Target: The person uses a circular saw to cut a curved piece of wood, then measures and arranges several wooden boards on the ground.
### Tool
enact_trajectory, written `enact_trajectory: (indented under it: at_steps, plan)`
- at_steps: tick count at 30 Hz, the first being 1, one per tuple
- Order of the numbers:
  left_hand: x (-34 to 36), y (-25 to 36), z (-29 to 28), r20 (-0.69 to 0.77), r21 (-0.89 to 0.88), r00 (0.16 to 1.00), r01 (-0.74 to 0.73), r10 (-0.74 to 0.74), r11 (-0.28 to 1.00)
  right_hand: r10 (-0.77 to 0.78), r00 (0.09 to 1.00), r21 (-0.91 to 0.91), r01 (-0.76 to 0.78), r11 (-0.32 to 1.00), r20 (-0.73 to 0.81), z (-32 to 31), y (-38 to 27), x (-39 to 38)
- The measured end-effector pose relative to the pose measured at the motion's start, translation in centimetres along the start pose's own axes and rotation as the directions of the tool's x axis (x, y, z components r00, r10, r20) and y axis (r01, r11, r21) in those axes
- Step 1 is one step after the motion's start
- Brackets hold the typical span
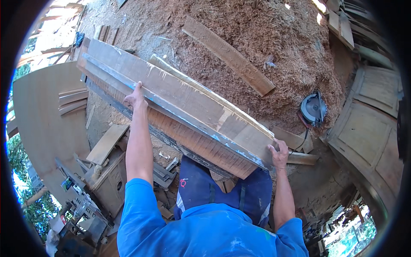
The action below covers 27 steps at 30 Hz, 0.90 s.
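A long wooden board [180, 92] with a splintered far edge slants across in front of me, from the upper left down to the right. Along it lies a narrow grey straight strip [184, 111] flecked with pale blue paint. My left hand [136, 97] is closed on this strip left of its middle, thumb on top and the other fingers partly hidden. At the right end, my right hand [279, 153] grips the board's end near the strip's tip, its fingertips partly out of sight. A reddish-brown wood surface [205, 147] shows on the near side of the strip.
A circular saw [314, 109] rests on the sawdust-covered ground [291, 55] at the right. Beyond the board lies a loose plank [229, 55]. A large plywood sheet [47, 124] stands at the left, near a wooden box [109, 171]. Panelled wooden doors [368, 132] are at the right.
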<state>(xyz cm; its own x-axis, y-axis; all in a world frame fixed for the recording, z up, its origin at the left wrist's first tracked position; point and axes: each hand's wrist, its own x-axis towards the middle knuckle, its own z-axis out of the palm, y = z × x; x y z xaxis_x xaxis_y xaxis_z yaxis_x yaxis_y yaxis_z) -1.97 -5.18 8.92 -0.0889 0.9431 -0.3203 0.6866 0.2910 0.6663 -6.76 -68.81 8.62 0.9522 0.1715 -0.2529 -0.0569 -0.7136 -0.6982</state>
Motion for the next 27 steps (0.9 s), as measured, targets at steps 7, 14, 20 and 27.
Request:
enact_trajectory:
  at_steps: [7, 14, 20, 27]
  plan:
    - [0.9, -0.1, -0.6, 0.066, -0.016, 0.998, -0.011, 0.012, 1.000, 0.013, 1.000, 0.041, -0.012, 0.999, -0.022, 0.3, -0.6, 0.2]
    - [-0.1, 0.5, 0.4, 0.026, 0.020, 1.000, -0.012, 0.011, 1.000, -0.055, 0.998, 0.051, 0.057, 0.997, -0.024, 0.5, 0.2, 0.3]
    - [-1.0, 1.0, 0.2, 0.031, 0.154, 0.999, -0.047, 0.043, 0.987, -0.059, 0.998, 0.072, 0.061, 0.996, -0.039, 0.9, 0.7, 0.0]
    - [-0.3, 0.7, 0.5, -0.025, 0.205, 0.998, -0.053, 0.060, 0.977, -0.036, 0.999, 0.063, 0.038, 0.997, -0.026, 0.8, 0.6, 0.1]
